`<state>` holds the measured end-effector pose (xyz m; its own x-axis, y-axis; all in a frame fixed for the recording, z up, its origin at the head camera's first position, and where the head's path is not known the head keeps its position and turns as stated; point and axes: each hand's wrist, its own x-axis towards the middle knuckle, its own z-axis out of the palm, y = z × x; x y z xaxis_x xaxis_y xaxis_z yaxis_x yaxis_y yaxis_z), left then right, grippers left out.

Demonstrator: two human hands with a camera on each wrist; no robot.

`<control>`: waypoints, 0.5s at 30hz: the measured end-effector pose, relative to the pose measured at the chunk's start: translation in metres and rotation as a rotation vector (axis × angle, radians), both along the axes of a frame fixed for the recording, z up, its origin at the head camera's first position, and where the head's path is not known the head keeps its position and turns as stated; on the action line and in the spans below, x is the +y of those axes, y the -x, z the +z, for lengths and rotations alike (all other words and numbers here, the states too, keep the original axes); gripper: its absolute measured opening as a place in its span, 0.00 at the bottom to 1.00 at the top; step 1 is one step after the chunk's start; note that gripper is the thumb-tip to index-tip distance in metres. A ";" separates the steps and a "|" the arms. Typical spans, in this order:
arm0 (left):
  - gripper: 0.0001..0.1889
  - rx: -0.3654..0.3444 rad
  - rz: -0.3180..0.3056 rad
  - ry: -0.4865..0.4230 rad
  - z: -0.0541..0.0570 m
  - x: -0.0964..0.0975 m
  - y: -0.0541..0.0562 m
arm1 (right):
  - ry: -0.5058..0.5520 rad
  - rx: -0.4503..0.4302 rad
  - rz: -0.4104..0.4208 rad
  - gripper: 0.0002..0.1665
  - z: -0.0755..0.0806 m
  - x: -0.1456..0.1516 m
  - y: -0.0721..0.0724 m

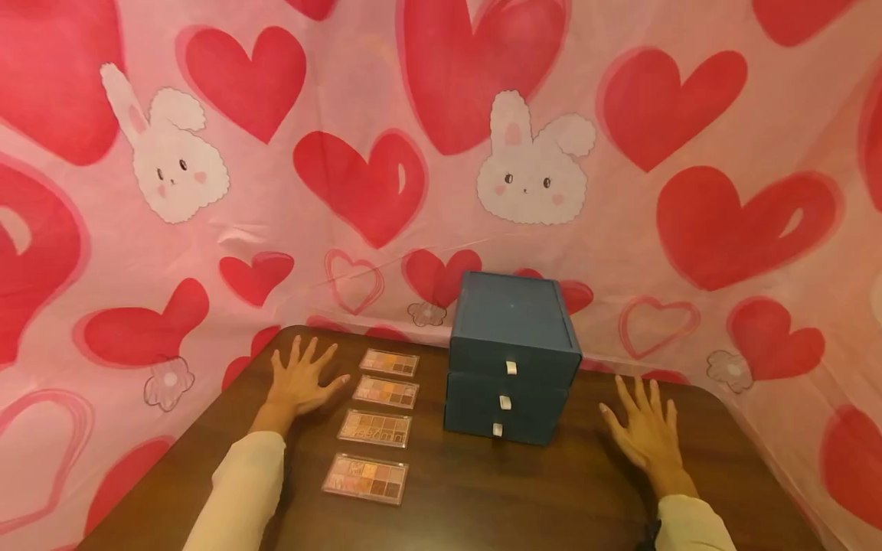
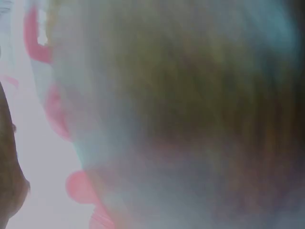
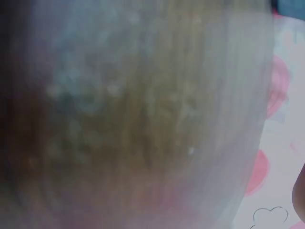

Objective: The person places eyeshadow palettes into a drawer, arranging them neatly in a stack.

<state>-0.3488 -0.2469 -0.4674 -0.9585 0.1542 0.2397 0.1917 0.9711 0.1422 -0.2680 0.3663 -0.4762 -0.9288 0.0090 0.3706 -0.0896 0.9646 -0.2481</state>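
My left hand (image 1: 301,380) rests palm down at the table's left side, fingers spread, its thumb pointing toward the palettes. On the right, my right hand (image 1: 644,428) lies flat with spread fingers, beside the drawer box. Several clear-lidded eyeshadow palettes form a column right of the left hand: a far one (image 1: 389,363), another (image 1: 386,392), a third (image 1: 375,428) and the nearest (image 1: 366,479). Between the hands stands a dark blue drawer box (image 1: 513,314) with small pale pull tabs, its drawers closed. Neither hand holds anything. Both wrist views are mostly blurred tabletop.
The brown wooden table (image 1: 482,497) has rounded far corners. Right behind it hangs a pink cloth (image 1: 448,199) printed with red hearts and white rabbits. The drawer box stands close to the table's far edge.
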 end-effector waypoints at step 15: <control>0.40 0.095 -0.017 -0.084 0.061 0.059 -0.043 | 0.420 0.162 0.174 0.41 0.051 -0.034 -0.006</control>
<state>-0.3053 -0.1875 -0.4068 -0.9282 0.1463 0.3422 0.2250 0.9530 0.2029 -0.2615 0.3327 -0.4248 -0.8603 0.0383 0.5083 -0.3107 0.7511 -0.5825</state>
